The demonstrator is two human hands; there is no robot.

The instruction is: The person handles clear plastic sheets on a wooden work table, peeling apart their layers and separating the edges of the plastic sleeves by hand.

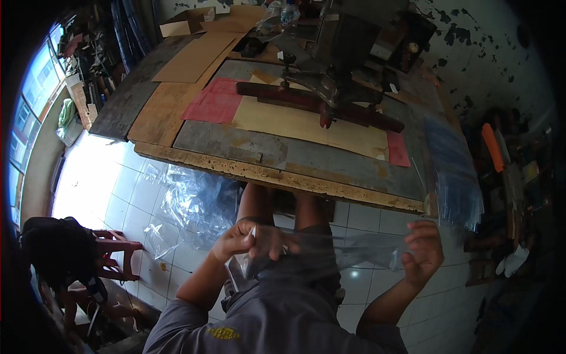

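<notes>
Holding one end of the clear film (354, 251) in the left hand (239, 242), pinched between thumb and fingers. Lifting the right hand (424, 251) at the other end, with bent, spread fingers. Cannot tell there if gripped or only touched.

Stretched across between both hands, over the legs (255, 203) and apart from the table (283, 176).

To do this well, pinch close to the edge with soft fingers. Pull both ends evenly and just a little, to smooth out folds. Go slow, so as not to rip or bend thin film. Tilt toward the window (41, 68) to look for creases. Keep clear of the table's rough front edge, and up off the floor (383, 221).

Farther out, see a yellow sheet (312, 127) and a red sheet (209, 100) on the table, with the dark bar (265, 92) of a big machine (348, 41) above. See clear bags (454, 171) hanging at the right side, and a plastic heap (197, 200) on the floor to the left, near a red stool (124, 253).
</notes>
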